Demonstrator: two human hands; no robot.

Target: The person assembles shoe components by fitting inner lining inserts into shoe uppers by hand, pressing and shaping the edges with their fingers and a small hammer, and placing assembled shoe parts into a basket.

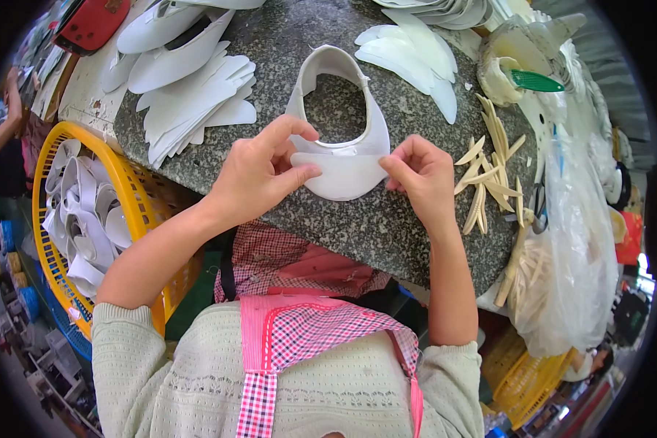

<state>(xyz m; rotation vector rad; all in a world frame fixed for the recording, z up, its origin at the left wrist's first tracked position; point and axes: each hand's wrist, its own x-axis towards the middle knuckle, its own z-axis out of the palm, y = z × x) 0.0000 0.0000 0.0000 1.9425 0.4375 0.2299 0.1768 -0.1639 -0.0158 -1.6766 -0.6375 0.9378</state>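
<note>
A white shoe upper (pixel 376 128) lies on the speckled stone worktop in front of me, its oval opening at the far side. Across its rounded near part rests a thin white crescent-shaped piece (pixel 341 174). My left hand (pixel 259 160) grips this piece's left end, thumb on top, while its index finger reaches onto the upper. At the opposite end, my right hand (pixel 420 175) pinches the piece's tip between thumb and curled fingers. The fingers under the piece are partly hidden.
Stacked white flat pieces (pixel 197 102) and more uppers (pixel 179 55) lie left; other white pieces (pixel 409 58) lie far right. Cream strips (pixel 493 164), a pot with a green-handled tool (pixel 536 80) and a clear plastic bag (pixel 569 255) are right. A yellow basket (pixel 44 197) holds uppers.
</note>
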